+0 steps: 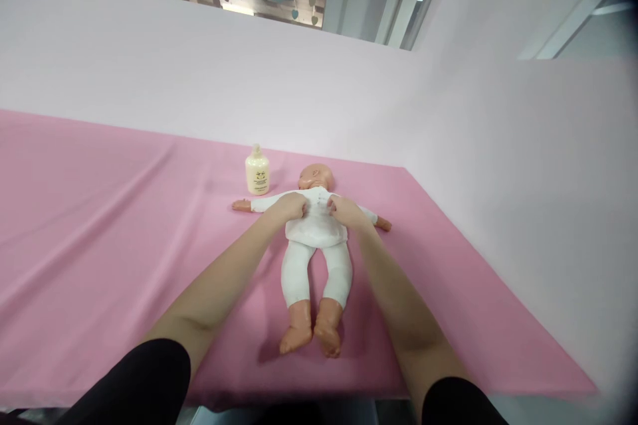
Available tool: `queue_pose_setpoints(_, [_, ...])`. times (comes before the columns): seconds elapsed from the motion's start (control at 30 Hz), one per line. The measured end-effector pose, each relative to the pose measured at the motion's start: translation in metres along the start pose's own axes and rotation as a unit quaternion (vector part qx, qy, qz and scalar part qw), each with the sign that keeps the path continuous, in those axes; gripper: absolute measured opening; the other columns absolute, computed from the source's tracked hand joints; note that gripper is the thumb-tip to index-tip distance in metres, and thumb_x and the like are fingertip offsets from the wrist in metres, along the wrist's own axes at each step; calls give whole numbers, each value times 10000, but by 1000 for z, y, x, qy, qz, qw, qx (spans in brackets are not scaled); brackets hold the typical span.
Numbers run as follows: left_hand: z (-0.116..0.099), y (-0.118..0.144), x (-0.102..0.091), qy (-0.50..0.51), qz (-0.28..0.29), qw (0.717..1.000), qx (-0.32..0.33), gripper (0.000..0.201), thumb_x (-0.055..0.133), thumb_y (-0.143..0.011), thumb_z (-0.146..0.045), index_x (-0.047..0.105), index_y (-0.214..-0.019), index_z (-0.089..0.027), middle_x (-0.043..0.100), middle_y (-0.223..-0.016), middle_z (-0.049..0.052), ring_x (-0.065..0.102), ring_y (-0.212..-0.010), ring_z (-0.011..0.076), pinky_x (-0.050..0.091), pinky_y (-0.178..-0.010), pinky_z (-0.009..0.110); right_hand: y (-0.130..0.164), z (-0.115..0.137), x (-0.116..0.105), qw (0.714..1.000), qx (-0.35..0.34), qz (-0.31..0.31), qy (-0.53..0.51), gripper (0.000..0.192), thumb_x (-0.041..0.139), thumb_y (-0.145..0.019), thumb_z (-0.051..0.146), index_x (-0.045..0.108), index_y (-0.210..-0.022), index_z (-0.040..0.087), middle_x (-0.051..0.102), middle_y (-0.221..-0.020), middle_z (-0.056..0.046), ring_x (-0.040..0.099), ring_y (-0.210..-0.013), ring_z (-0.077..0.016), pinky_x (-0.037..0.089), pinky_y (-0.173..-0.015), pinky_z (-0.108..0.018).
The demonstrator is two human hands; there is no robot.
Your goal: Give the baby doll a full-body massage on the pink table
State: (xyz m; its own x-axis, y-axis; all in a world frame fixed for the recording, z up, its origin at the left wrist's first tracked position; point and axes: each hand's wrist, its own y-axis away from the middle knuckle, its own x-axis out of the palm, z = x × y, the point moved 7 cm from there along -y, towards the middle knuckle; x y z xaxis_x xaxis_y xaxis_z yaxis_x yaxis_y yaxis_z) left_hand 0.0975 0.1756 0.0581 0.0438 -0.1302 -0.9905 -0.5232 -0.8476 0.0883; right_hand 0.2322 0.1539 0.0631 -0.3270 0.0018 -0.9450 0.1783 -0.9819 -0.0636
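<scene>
A baby doll (316,232) lies on its back, its head away from me and its bare feet toward me. It wears a white shirt (318,229) with small marks down the chest, and white trousers (298,270). My left hand (293,206) rests at the left side of the doll's chest, fingers curled closed on the shirt. Across from it, my right hand (343,210) pinches the shirt at the right side of the chest. Both of the doll's arms stretch outward. My fingertips are small and partly hidden.
A pale yellow lotion bottle (258,174) stands left of the doll's head. Under everything is a pink cloth (124,232) with creases on the left. A white wall (199,73) borders the far side, and another wall (523,199) rises on the right.
</scene>
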Motion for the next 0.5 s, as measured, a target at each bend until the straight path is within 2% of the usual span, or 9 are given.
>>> queue_pose_setpoints(0.1, [2,-2,0,2,-56,998,6,242,516,-749,-191,608,-966,-134,649,-923,86,597,-829,220,428,-735,290,-5,-7,5,999,-10,-32,-17,301,497,-801,90,556,-1084,173,668,-905,-79,596,-829,-194,392,-712,-265])
queue_pose_setpoints(0.2, [4,-3,0,10,-105,994,8,318,493,-773,-196,546,-1070,-98,632,-1008,124,595,-865,239,428,-727,304,-12,-11,12,998,-15,-54,-15,232,480,-833,130,579,-1039,168,655,-896,-80,583,-848,-192,386,-740,-270])
queue_pose_setpoints(0.37, [6,-8,5,19,-141,990,11,219,402,-858,-216,595,-929,-139,638,-936,97,586,-860,217,425,-752,311,-16,-15,15,990,-28,-135,10,176,465,-848,163,620,-929,162,584,-1028,-87,520,-978,-189,378,-873,-285])
queue_pose_setpoints(0.5, [6,-13,9,15,-216,976,38,235,388,-881,-211,610,-880,-136,597,-985,110,538,-956,219,411,-842,326,-13,-15,16,978,-74,-193,3,192,431,-855,154,600,-947,151,576,-1050,-91,496,-1028,-192,368,-938,-293])
